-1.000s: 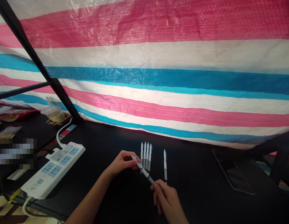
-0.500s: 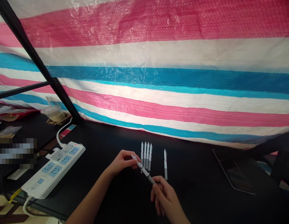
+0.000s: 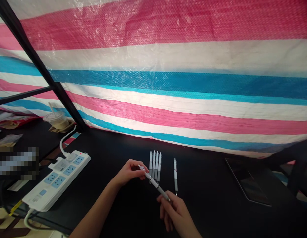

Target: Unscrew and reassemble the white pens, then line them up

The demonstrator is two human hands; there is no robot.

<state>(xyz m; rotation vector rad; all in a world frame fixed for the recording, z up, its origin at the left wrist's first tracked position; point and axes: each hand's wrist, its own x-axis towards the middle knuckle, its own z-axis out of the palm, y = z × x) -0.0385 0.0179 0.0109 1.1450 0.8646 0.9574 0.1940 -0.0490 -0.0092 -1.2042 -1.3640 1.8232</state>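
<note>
A white pen with a grey grip (image 3: 153, 181) slants across the middle of the view, its clicker end up and to the left. Thumb and fingers of my left hand (image 3: 132, 172) pinch it near the clicker. My right hand (image 3: 175, 209) has its fingers curled at the grey lower end, and the pen's tip shows beside the thumb. Just behind the held pen, several similar pens (image 3: 157, 162) lie side by side on the black table (image 3: 123, 205). One more pen (image 3: 175, 172) lies apart to their right, above my right hand.
A white power strip (image 3: 56, 180) with a plugged-in cable lies at the left. A dark tablet-like device (image 3: 247, 181) rests at the right. Striped plastic sheeting (image 3: 168, 109) hangs behind the table. A lidded drink cup (image 3: 56, 120) stands beyond the black frame post (image 3: 66, 102).
My right hand has slid slightly down along the pen, so more of the grey grip and the tip now shows. My left hand has barely moved.
</note>
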